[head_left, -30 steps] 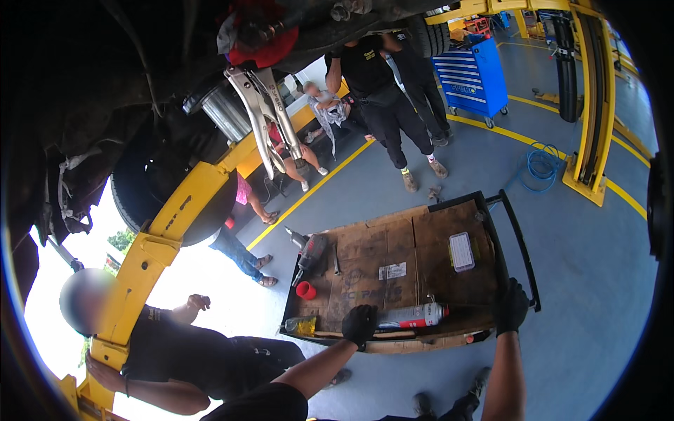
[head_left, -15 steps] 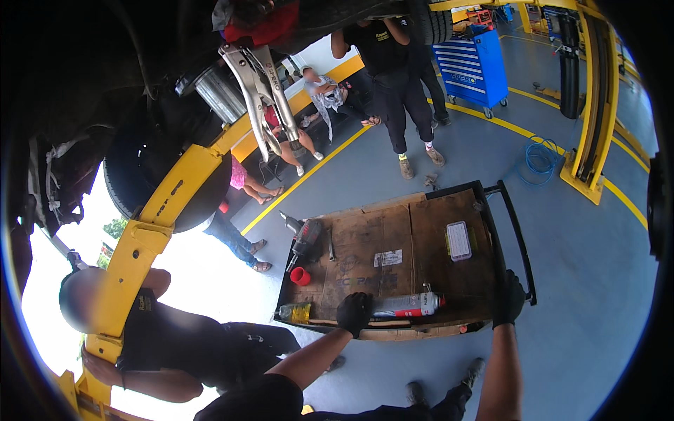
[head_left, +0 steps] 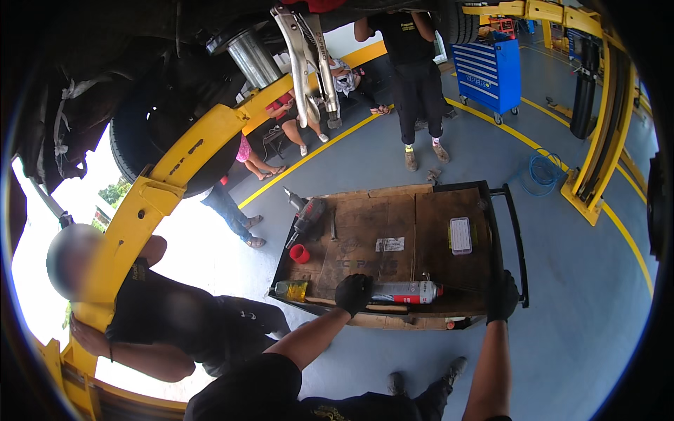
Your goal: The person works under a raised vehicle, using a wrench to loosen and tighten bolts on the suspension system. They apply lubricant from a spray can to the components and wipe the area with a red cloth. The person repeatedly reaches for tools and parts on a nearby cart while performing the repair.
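Note:
A low cart with a black frame and worn brown cardboard on top stands in front of me. Black gloves cover both hands. My left hand is closed at the near edge, against the left end of a silver and red spray can lying on its side. Its fingers hide what they grip. At the near right corner my right hand is wrapped round the cart's edge. Toward the far left lie an impact wrench, a slim metal tool and a red cup. A yellow-labelled bottle lies left of my left hand.
A clear plastic box lies on the cart's right part. Overhead hang locking pliers and a yellow lift arm under a vehicle. One co-worker stands at left, another beyond the cart. A blue tool cabinet stands behind.
The view has shifted, so the pliers and lift arm appear higher and farther right. Both hands keep their places at the cart's near side; the items on it lie as before.

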### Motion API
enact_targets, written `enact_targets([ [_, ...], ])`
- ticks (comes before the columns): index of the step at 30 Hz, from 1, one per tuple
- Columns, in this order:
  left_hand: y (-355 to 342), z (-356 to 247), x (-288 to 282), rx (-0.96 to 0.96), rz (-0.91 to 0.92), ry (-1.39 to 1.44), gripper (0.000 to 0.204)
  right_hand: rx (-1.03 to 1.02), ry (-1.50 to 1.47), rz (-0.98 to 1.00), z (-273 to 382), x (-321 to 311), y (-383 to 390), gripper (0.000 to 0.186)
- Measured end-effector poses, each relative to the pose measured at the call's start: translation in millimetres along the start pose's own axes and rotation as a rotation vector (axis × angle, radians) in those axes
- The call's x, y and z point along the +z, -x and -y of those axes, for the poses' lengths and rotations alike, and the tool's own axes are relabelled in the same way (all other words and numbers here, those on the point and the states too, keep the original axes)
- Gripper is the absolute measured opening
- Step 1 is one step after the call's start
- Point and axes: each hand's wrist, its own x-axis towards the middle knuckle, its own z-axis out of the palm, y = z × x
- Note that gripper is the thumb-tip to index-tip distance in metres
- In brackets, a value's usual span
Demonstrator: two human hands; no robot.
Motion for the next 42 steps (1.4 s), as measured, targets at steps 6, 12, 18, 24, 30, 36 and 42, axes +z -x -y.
enact_targets([
  [6,5.5,-2.7,-8.3,0.052,0.079,-0.07,0.038,0.015,-0.032,-0.018,-9.3,16.0,0.1,0.033],
  [12,18.0,11.3,1.4,-0.03,0.046,0.097,0.038,-0.033,-0.098,-0.006,-18.7,19.8,1.7,0.036],
  [18,9.6,25.9,21.1,0.138,0.125,-0.069,0.039,-0.142,-0.095,-0.047,-34.9,21.6,2.2,0.031],
  [24,12.8,14.7,-5.8,-0.009,0.23,-0.075,0.051,-0.094,-0.103,-0.089,-18.0,34.5,0.4,0.028],
  [30,15.4,36.3,4.4,0.446,0.183,-0.063,0.045,-0.08,-0.025,-0.009,-21.0,23.9,4.5,0.029],
  [36,4.3,39.7,26.6,0.336,0.179,-0.009,0.045,-0.098,-0.009,0.037,-16.9,16.0,-1.9,0.025],
  [42,5.3,46.6,17.9,0.242,0.115,0.165,0.045,-0.076,-0.014,0.106,-19.9,21.8,-5.8,0.033],
])
